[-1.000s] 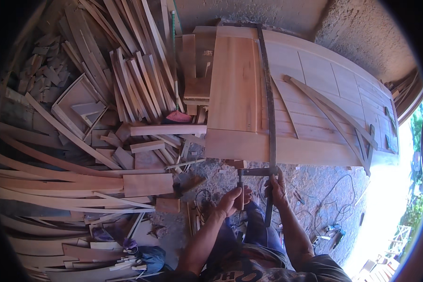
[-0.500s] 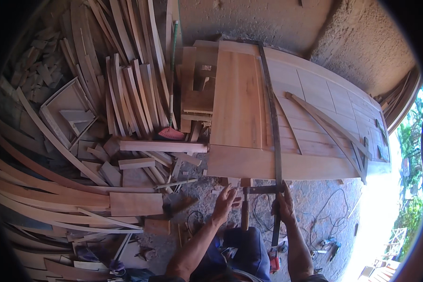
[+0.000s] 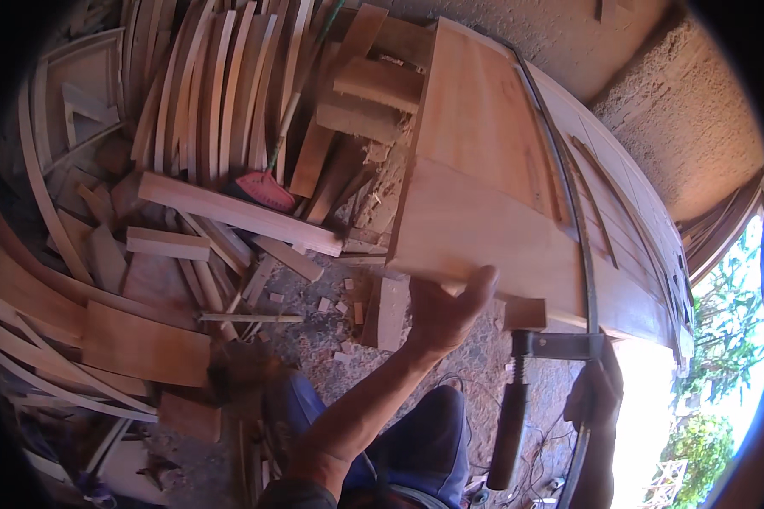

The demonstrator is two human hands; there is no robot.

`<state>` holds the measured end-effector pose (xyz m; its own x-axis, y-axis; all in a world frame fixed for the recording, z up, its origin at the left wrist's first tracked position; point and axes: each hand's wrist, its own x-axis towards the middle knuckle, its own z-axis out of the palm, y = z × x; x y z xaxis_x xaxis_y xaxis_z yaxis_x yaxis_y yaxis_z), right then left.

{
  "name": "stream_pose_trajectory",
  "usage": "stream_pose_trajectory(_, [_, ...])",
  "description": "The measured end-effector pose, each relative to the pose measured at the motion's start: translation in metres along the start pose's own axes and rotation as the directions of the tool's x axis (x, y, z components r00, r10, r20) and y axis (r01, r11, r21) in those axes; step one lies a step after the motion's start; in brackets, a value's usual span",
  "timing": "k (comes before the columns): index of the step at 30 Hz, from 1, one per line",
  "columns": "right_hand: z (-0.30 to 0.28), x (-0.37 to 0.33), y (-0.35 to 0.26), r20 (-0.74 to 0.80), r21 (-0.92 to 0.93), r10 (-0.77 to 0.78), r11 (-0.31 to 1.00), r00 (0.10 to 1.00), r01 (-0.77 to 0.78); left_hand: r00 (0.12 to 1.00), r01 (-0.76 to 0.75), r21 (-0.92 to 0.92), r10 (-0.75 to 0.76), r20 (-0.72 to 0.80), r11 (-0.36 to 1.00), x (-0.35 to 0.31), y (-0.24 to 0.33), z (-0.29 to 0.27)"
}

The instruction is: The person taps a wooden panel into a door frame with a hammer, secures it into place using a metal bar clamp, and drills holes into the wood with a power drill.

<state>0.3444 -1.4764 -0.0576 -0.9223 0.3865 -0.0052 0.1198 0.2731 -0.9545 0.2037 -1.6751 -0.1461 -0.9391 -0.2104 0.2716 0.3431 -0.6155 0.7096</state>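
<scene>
A large wooden door panel [image 3: 492,212] lies flat, its near edge facing me. My left hand [image 3: 446,314] is at that edge near the left corner, thumb up against the wood and fingers curled underneath, partly hidden. A long metal bar clamp [image 3: 579,229] spans the panel from far to near edge. My right hand [image 3: 598,394] is closed around the clamp's bar by its sliding jaw [image 3: 560,346]. The clamp's dark screw handle [image 3: 509,437] hangs down on the left side of the jaw. A small wood block [image 3: 526,313] sits between the screw end and the panel's edge.
Stacked wooden strips [image 3: 221,93] and a red broom [image 3: 265,188] stand left of the panel. Offcuts and a long plank [image 3: 238,212] cover the left floor. Curved boards [image 3: 42,297] lie farther left. A rough wall [image 3: 671,110] rises behind; cables trail on the floor.
My left hand has moved up from open air to the panel's near edge. The right hand stays on the clamp. My view has come closer to the panel and turned, shifting everything.
</scene>
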Motion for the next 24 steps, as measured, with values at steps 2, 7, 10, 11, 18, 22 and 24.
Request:
stream_pose_trajectory(2, [-0.009,0.003,0.018,0.019,0.052,-0.066,0.997,0.998,0.065,0.997,-0.038,-0.063,0.042,0.057,0.997,0.005,-0.007,-0.004])
stream_pose_trajectory(7, [-0.028,0.002,0.051,-0.101,0.375,-0.131,0.913,0.986,0.159,0.982,-0.063,-0.279,0.109,0.154,0.958,0.012,-0.019,-0.006])
stream_pose_trajectory(10, [-0.03,0.0,0.054,-0.095,0.369,-0.193,0.904,0.977,0.215,0.974,-0.18,-0.166,0.199,0.106,0.97,0.014,-0.026,-0.007])
stream_pose_trajectory(11, [-0.03,0.0,0.056,-0.095,0.367,-0.206,0.902,0.974,0.227,0.971,-0.198,-0.115,0.211,0.113,0.973,0.014,-0.027,-0.01])
stream_pose_trajectory(18, [-0.036,-0.001,0.058,-0.097,0.354,-0.264,0.892,0.96,0.281,0.968,-0.21,-0.087,0.22,0.123,0.974,0.015,-0.032,-0.012])
stream_pose_trajectory(22, [-0.035,0.001,0.058,-0.105,0.351,-0.272,0.89,0.956,0.292,0.963,-0.217,-0.055,0.223,0.151,0.975,0.015,-0.031,-0.013])
stream_pose_trajectory(24, [-0.034,0.001,0.059,-0.105,0.354,-0.273,0.888,0.956,0.293,0.95,-0.27,-0.044,0.274,0.151,0.962,0.017,-0.034,-0.013])
